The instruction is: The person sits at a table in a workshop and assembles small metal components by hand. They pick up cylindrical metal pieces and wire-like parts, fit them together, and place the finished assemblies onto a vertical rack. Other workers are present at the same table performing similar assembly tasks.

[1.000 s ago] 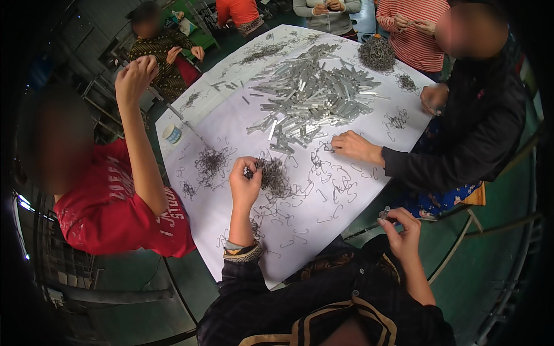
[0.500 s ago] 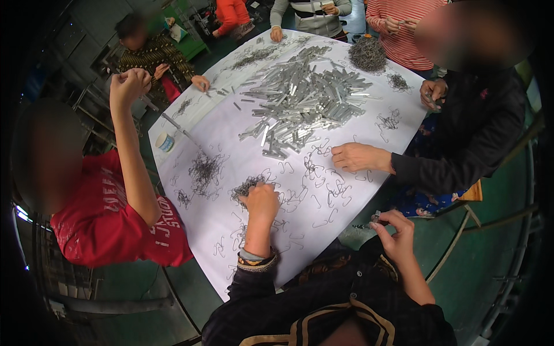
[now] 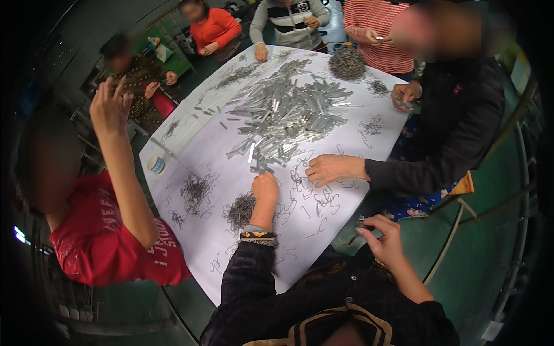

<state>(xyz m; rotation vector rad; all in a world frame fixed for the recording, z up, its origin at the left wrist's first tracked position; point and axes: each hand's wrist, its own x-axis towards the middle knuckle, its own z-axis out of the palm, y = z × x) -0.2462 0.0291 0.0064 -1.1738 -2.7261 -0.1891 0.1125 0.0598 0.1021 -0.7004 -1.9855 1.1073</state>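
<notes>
My left hand [image 3: 265,195] is on the table at the near tip of a heap of flat silver metal strips [image 3: 300,112]. Its fingers curl closed, and whatever is between them is hidden. Just left of that wrist lies a dense pile of bent wire hooks [image 3: 240,211]. In front of my body on the right, past the table edge, my right hand [image 3: 383,237] pinches a small silver metal piece [image 3: 361,221] between thumb and fingers. Loose wire hooks [image 3: 325,202] are scattered over the white tabletop [image 3: 231,155] between my hands.
At the right, a co-worker's hand [image 3: 334,169] rests among loose hooks, close to my left hand. A person in red [image 3: 115,236] sits at the left with an arm raised. A paper cup [image 3: 155,164] and a ball-shaped wire heap [image 3: 347,63] stand on the table.
My left hand has moved away from the hook pile, forward to the tip of the strip heap. My right hand still holds the metal piece. The whole view has shifted slightly.
</notes>
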